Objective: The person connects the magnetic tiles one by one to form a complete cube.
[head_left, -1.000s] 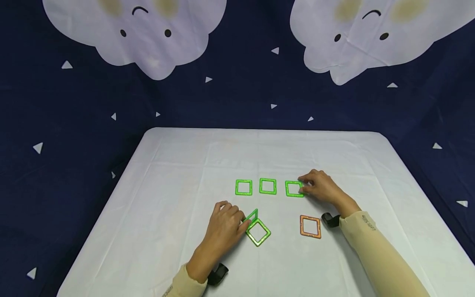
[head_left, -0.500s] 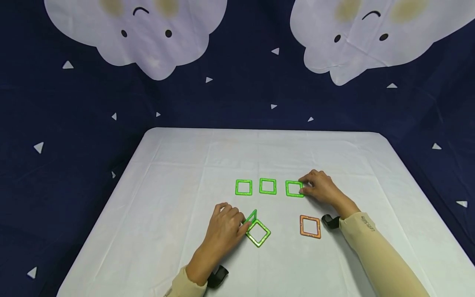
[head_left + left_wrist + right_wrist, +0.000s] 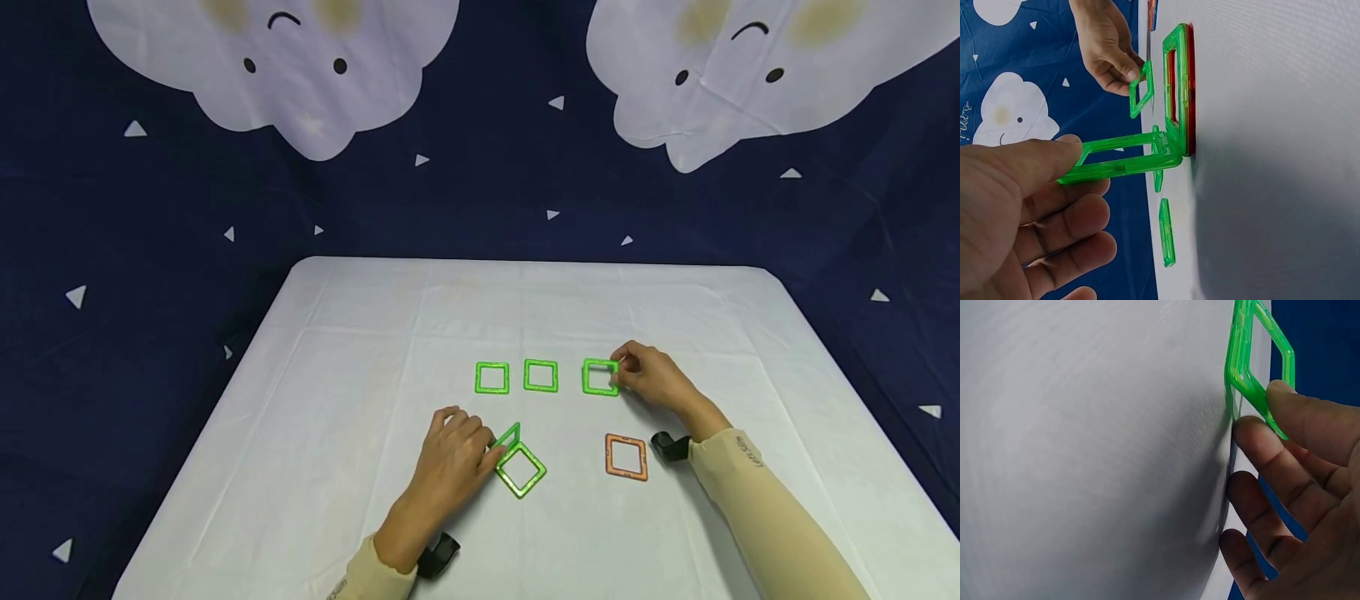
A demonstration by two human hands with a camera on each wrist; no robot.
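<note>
My left hand (image 3: 457, 458) pinches a green square magnetic tile (image 3: 1125, 167) between thumb and index finger. That tile stands tilted up, one edge meeting a second green tile (image 3: 532, 483) that lies flat. The left wrist view shows a red tile (image 3: 1191, 94) directly beneath the flat one. Farther back on the right, my right hand (image 3: 652, 375) holds another green square tile (image 3: 1241, 350) by its right side, pinched between thumb and index finger. This tile is raised a little off the white table, with a shadow showing through its opening.
Two more green square tiles, one at the left (image 3: 492, 392) and one in the middle (image 3: 541, 389), lie flat in a row left of my right hand. An orange square tile (image 3: 627, 476) lies nearer, by the right wrist. White cloth covers the table (image 3: 375, 333); a dark patterned curtain (image 3: 480, 208) hangs behind.
My right hand has lifted its green tile slightly from the table and shifted it a little to the right. The left hand and its tiles stay nearly still.
</note>
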